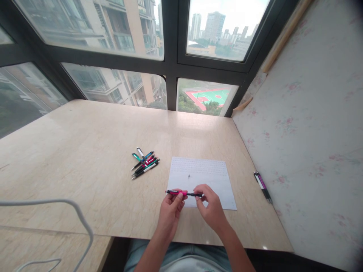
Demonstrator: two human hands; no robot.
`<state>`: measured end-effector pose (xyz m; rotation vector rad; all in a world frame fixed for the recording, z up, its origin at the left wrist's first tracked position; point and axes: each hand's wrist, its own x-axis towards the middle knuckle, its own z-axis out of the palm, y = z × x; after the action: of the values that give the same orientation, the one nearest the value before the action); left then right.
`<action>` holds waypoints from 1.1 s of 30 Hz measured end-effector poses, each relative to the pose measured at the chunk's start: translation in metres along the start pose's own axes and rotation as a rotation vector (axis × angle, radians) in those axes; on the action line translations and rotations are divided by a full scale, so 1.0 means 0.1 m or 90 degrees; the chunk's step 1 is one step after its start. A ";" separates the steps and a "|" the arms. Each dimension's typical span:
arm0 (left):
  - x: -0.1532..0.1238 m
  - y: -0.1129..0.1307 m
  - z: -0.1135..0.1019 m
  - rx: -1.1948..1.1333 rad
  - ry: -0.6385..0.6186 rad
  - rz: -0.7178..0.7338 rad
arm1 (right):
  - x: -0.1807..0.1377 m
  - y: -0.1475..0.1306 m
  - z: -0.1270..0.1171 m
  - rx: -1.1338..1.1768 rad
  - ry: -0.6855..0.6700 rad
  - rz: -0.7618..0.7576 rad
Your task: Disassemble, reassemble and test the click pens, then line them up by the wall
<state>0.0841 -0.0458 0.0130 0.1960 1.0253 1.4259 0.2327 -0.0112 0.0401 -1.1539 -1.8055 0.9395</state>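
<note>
- Low in the middle of the frame, a pink and black pen (184, 193) is held level, lying left to right, just above the near edge of a sheet of paper (210, 173).
- The left hand (171, 207) pinches the pink end, with fingers and thumb closed on the barrel.
- The right hand (208, 206) grips the black end, its fingertips curled round it; both hands are clamped on the same pen, close together but not touching.
- The paper lies flat on the table (85, 158), a little right of centre, with faint lines of writing along its far edge.
- A small dark bit (189, 176) sits on the paper just beyond the held pen; it is too small to tell what it is.
- Left of the paper, near the middle of the frame, a loose pile of pens (144, 161) lies fanned out, with green, blue, red and black barrels crossing one another.
- At the right edge of the table, close to the flowered wall (312, 132), two more pens (262, 186) lie side by side, well apart from the hands.
- In the lower left corner a thin white wire (82, 223) loops over the table edge.
- Across the top of the frame, a dark-framed window (170, 56) looks out on tall buildings and a sports court.
- Along the bottom edge, blue jeans (181, 257) show beneath the forearms.
</note>
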 end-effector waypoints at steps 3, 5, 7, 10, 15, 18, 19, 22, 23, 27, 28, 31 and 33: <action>-0.02 0.00 0.03 0.000 -0.007 0.005 | 0.01 -0.03 0.04 -0.030 -0.042 -0.018; -0.03 0.00 0.05 0.001 -0.006 0.010 | 0.02 -0.03 0.06 -0.068 -0.058 -0.025; -0.04 0.00 0.06 0.006 -0.005 0.012 | 0.03 -0.02 0.06 -0.113 -0.060 -0.035; -0.03 0.00 0.05 0.017 -0.009 0.010 | 0.03 0.00 0.06 -0.162 -0.051 -0.049; -0.04 0.00 0.03 0.038 -0.048 0.015 | 0.03 0.01 0.05 -0.194 -0.066 -0.048; -0.04 0.00 0.02 0.043 -0.058 0.015 | 0.04 0.01 0.04 -0.172 -0.077 -0.033; -0.04 0.00 0.01 0.040 -0.057 0.015 | 0.04 0.01 0.04 -0.155 -0.079 -0.027; -0.02 0.00 0.00 0.033 -0.051 0.015 | 0.06 0.02 0.03 -0.100 -0.084 -0.002; -0.02 0.01 0.00 0.033 -0.050 0.016 | 0.07 0.02 0.03 -0.086 -0.081 0.010; -0.01 0.03 -0.01 0.030 -0.048 0.018 | 0.06 0.03 0.03 -0.055 -0.072 0.037; -0.01 0.03 -0.01 0.030 -0.048 0.019 | 0.06 0.03 0.03 -0.057 -0.076 0.030; -0.01 0.03 -0.01 0.038 -0.048 0.016 | 0.07 0.02 0.03 -0.082 -0.091 0.002; -0.01 0.02 -0.01 0.043 -0.053 0.008 | 0.07 0.01 0.03 -0.108 -0.104 -0.006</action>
<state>0.0822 -0.0470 0.0145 0.3096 1.0054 1.3848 0.2283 -0.0047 0.0391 -1.2002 -2.0535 0.9111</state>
